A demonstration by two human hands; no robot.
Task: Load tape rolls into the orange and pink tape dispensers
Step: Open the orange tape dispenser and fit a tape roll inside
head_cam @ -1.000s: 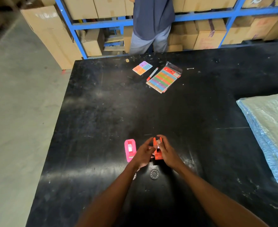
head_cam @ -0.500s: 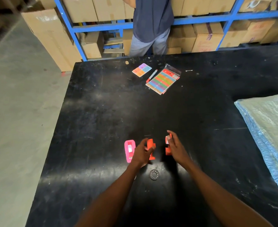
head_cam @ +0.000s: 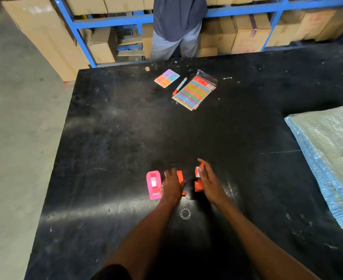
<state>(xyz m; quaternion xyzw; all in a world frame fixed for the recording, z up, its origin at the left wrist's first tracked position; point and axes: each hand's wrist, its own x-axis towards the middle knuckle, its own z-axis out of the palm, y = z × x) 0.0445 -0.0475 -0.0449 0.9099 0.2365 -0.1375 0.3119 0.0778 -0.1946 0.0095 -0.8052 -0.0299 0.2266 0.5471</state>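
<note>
The orange tape dispenser is split into two halves on the black table [head_cam: 114, 150]. My left hand [head_cam: 171, 185] holds the left orange half [head_cam: 180, 177], mostly hidden under my fingers. My right hand [head_cam: 208, 181] holds the right orange half [head_cam: 198, 182], which shows a white tape roll at its top. The pink dispenser [head_cam: 153, 185] lies flat just left of my left hand, touching nothing, with white tape showing inside. A small clear tape roll [head_cam: 185, 214] lies on the table between my forearms, nearer to me.
At the far side lie a coloured sticky-note card [head_cam: 167, 78], a red marker [head_cam: 180, 86] and a packet of coloured strips [head_cam: 195, 91]. A blue foil-wrapped bundle [head_cam: 328, 158] fills the right edge. A person [head_cam: 176, 27] stands at blue shelving with cardboard boxes behind the table.
A second ago both hands held the orange dispenser together as one piece. It has come apart into two halves, my right hand carrying one half to the right, and they now sit a little further apart.
</note>
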